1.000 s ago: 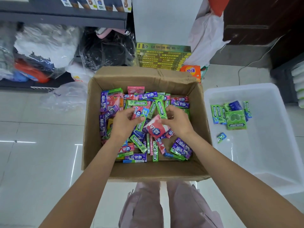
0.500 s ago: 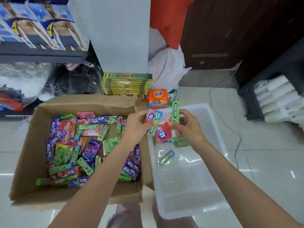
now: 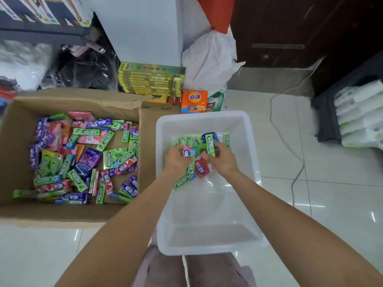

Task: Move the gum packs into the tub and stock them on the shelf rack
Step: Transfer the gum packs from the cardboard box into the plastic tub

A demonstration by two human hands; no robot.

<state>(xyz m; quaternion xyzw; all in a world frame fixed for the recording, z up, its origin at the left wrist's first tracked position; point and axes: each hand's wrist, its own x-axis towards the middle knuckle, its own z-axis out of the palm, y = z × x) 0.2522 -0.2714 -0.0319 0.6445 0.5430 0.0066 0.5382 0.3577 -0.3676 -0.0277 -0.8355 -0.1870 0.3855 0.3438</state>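
A handful of gum packs (image 3: 187,151) was held low inside the white tub (image 3: 251,162), clamped by the left hand (image 3: 176,157) and the right hand (image 3: 222,157). Most packs were left in the cardboard box (image 3: 18,210) to the left. Release seemed due next, then another handful.

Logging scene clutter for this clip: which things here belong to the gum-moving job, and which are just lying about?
Job:
- cardboard box of gum packs
- white tub
- left hand and right hand, both gripping packs over the tub

Lying about:
- stack of yellow-green boxes
- orange carton
- white bag
- cable
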